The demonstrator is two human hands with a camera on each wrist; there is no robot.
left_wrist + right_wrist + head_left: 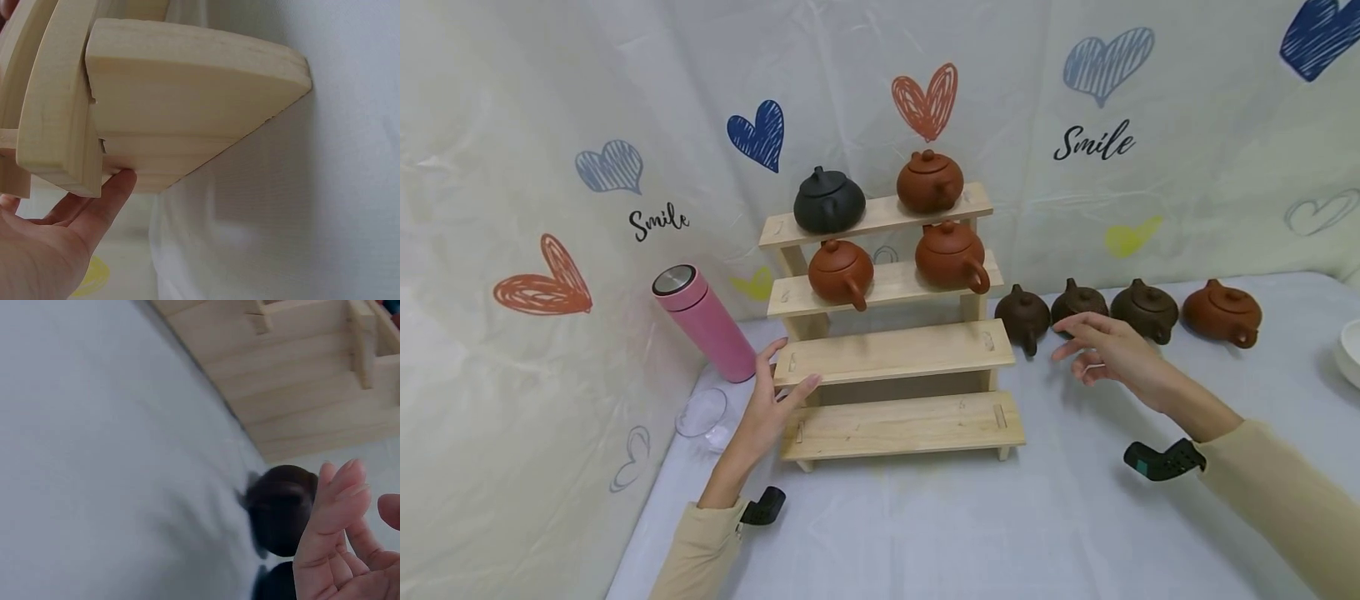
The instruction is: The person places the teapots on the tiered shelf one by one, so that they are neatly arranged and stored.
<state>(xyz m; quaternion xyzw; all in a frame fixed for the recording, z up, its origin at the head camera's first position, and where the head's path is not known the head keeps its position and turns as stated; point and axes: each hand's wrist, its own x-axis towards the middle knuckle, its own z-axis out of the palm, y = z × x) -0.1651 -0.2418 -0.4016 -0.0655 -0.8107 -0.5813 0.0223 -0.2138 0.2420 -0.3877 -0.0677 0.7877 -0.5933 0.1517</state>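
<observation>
A four-step wooden display stand [895, 354] stands in the middle of the table. My left hand [769, 410] grips the left end of its third board from the top, thumb over the front edge; in the left wrist view fingers [112, 203] lie against the stand's side panel. My right hand [1116, 362] hovers empty, fingers loosely bent, in front of a row of teapots right of the stand. Nearest it are a dark brown teapot [1022, 317] and a second brown teapot [1078, 298], partly hidden by the fingers. Further right sit another brown teapot [1144, 307] and a reddish one [1221, 311].
On the top board are a black teapot [829, 204] and an orange-brown teapot [929, 183]; the second board bears two reddish teapots, left [840, 271] and right [951, 254]. A pink bottle [706, 321] and clear lid [702, 412] are at left, a white bowl [1351, 354] far right.
</observation>
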